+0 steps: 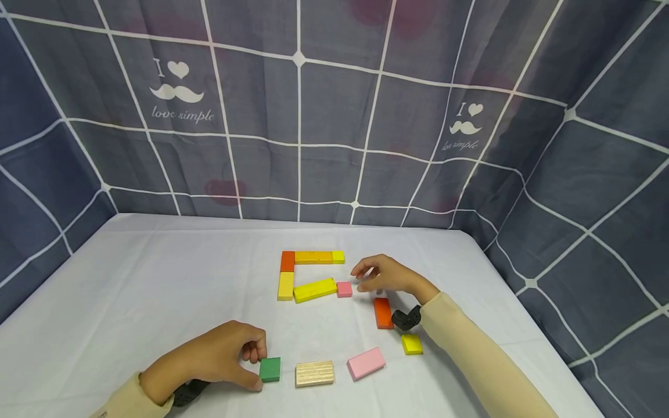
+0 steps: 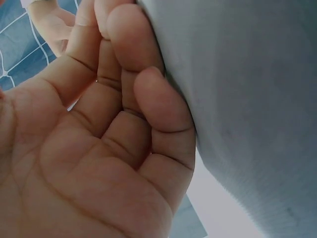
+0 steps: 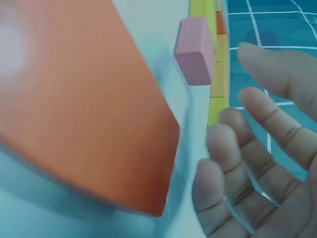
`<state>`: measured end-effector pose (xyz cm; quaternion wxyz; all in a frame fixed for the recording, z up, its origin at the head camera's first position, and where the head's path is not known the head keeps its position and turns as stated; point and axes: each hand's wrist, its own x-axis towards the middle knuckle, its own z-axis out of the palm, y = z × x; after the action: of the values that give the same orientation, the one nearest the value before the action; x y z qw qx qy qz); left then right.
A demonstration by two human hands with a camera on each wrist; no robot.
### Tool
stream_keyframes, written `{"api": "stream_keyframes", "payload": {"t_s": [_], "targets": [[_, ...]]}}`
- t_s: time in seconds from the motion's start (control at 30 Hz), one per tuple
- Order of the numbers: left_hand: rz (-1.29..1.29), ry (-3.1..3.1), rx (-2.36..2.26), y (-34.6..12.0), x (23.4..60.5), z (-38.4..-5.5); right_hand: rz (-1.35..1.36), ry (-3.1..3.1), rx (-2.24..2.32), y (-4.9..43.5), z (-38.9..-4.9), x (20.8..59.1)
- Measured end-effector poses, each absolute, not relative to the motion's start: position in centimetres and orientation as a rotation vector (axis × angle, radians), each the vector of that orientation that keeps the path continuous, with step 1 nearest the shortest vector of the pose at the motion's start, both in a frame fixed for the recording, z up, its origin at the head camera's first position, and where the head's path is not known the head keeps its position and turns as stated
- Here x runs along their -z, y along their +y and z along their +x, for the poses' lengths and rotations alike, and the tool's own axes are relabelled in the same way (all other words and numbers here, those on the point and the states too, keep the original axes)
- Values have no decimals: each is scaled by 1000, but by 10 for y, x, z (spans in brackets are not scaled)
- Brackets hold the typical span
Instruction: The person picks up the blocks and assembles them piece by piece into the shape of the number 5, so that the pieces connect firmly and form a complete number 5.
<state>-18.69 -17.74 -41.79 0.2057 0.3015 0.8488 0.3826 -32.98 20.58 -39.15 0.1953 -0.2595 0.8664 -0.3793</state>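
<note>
At the front of the table my left hand [image 1: 226, 355] is beside a small green block [image 1: 270, 369], thumb and fingers close to its left edge; whether they touch it I cannot tell. The left wrist view shows loosely bent fingers [image 2: 166, 104] and no block. Farther back, my right hand [image 1: 389, 274] hovers just right of a small pink block [image 1: 344, 289], apart from it, fingers spread and holding nothing. That block [image 3: 194, 49] adjoins a tilted yellow block [image 1: 315, 289]. Under the right wrist lies an orange-red block [image 1: 383, 313].
A red block [image 1: 287, 261], amber block [image 1: 313, 257], small yellow block [image 1: 338, 257] and upright-lying yellow block [image 1: 285, 286] form an angled outline. In front lie a wooden-gold block [image 1: 314, 374], a larger pink block [image 1: 366, 364] and a yellow square [image 1: 412, 344]. Curtains [image 1: 334, 116] surround the white table.
</note>
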Motion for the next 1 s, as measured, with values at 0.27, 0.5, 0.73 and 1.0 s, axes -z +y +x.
{"api": "stream_keyframes", "payload": {"t_s": [0.27, 0.5, 0.73, 1.0], "targets": [[834, 2358, -1069, -177, 418, -187, -690, 2321, 1311, 224, -317, 393], [838, 2362, -1063, -177, 418, -187, -615, 2248, 1442, 240, -299, 394], [859, 2369, -1069, -180, 419, -186, -581, 2291, 1504, 258, -278, 400], [890, 2361, -1072, -179, 421, -189, -576, 2365, 1526, 273, -262, 406]]}}
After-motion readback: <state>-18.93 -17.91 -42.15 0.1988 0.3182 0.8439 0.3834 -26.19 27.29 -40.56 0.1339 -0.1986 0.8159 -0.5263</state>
